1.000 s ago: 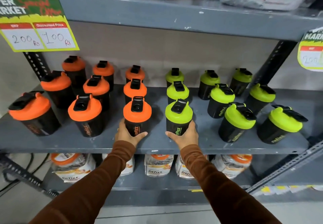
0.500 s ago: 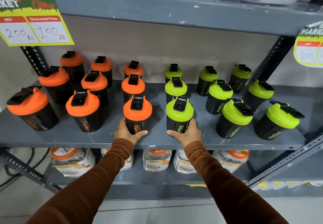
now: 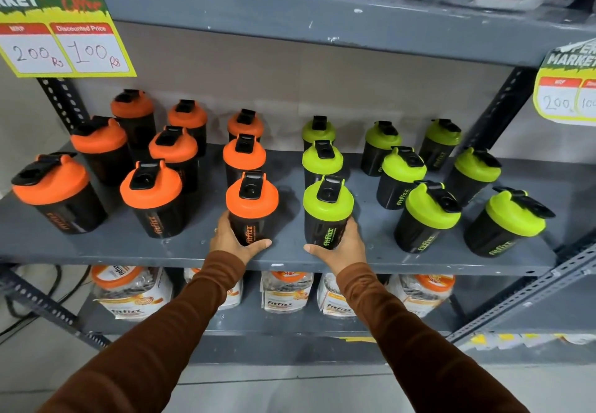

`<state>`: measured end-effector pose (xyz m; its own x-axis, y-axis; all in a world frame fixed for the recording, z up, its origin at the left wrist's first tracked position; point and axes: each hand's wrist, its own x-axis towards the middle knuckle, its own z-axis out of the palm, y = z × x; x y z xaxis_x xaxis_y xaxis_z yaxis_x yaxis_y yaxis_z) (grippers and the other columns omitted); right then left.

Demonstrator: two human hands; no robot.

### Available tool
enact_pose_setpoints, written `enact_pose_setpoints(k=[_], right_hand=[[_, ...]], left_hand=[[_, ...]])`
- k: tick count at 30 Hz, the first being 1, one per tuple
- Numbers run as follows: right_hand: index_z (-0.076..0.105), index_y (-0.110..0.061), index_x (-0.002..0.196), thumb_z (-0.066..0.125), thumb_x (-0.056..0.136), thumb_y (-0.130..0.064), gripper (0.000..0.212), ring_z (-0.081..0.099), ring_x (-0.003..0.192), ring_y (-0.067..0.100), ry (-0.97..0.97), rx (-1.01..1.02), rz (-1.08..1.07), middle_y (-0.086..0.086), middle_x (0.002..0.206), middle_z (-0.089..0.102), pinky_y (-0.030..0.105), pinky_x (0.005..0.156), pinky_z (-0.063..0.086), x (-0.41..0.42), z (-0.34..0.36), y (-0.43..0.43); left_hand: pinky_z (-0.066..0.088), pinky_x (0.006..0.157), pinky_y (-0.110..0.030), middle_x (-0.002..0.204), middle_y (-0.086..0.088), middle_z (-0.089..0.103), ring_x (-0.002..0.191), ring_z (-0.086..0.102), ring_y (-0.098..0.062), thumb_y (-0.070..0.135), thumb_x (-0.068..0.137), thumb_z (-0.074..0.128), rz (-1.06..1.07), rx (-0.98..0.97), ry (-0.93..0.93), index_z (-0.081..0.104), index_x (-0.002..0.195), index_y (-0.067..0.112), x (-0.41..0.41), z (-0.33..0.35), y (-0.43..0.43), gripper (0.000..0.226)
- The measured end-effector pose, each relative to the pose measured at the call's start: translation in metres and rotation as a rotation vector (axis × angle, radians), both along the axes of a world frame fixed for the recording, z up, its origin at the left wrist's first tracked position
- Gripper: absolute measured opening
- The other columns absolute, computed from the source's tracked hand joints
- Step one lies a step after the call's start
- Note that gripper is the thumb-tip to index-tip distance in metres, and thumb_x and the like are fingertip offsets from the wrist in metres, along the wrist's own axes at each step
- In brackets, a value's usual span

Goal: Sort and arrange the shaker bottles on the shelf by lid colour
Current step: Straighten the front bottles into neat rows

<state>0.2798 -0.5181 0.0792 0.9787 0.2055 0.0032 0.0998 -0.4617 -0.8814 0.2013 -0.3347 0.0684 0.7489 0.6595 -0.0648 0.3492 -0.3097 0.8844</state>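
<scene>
Black shaker bottles stand on the grey middle shelf (image 3: 290, 256). Several with orange lids fill the left half, several with green lids the right half. My left hand (image 3: 230, 240) wraps the base of the front orange-lid bottle (image 3: 252, 201). My right hand (image 3: 342, 245) wraps the base of the front green-lid bottle (image 3: 328, 201). Both bottles stand upright on the shelf near its front edge, side by side with a gap between them.
A price sign (image 3: 61, 25) hangs at the upper left and another price sign (image 3: 567, 90) at the right. Packed goods lie on the top shelf (image 3: 322, 9). Orange-lidded jars (image 3: 129, 290) sit on the shelf below. Perforated uprights flank the shelf.
Both hands stay on the same two bottles. The green-lid bottle has shifted slightly right and its lid has turned; the view has moved a little closer.
</scene>
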Motion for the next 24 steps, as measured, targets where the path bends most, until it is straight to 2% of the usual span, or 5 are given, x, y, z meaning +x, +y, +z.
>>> enact_pose_setpoints(k=[5, 14, 24], right_hand=[[0.037, -0.009, 0.129, 0.087, 0.056, -0.023, 0.090, 0.055, 0.116, 0.031, 0.014, -0.052, -0.038, 0.015, 0.127, 0.057, 0.047, 0.101, 0.046, 0.003, -0.010, 0.001], [0.044, -0.010, 0.122, 0.085, 0.058, -0.030, 0.079, 0.060, 0.107, 0.031, -0.020, -0.071, -0.117, 0.014, 0.118, 0.064, 0.045, 0.096, 0.050, 0.004, -0.020, 0.006], [0.041, -0.010, 0.126, 0.084, 0.060, -0.034, 0.083, 0.057, 0.113, 0.033, -0.023, -0.093, -0.126, 0.014, 0.123, 0.060, 0.047, 0.098, 0.049, 0.004, -0.024, 0.007]], left_hand=[[0.036, 0.103, -0.042, 0.132, -0.016, 0.049, 0.120, 0.047, -0.034, 0.016, 0.060, 0.083, -0.028, 0.006, 0.034, 0.032, 0.133, 0.008, -0.001, 0.003, 0.001, 0.089], [0.036, 0.102, -0.042, 0.131, -0.016, 0.051, 0.120, 0.048, -0.034, 0.016, 0.063, 0.081, -0.030, -0.021, 0.050, 0.035, 0.132, 0.008, -0.003, 0.005, 0.003, 0.083], [0.036, 0.103, -0.045, 0.133, -0.015, 0.050, 0.121, 0.046, -0.035, 0.019, 0.064, 0.081, -0.036, -0.023, 0.072, 0.036, 0.132, 0.010, -0.001, 0.000, 0.006, 0.081]])
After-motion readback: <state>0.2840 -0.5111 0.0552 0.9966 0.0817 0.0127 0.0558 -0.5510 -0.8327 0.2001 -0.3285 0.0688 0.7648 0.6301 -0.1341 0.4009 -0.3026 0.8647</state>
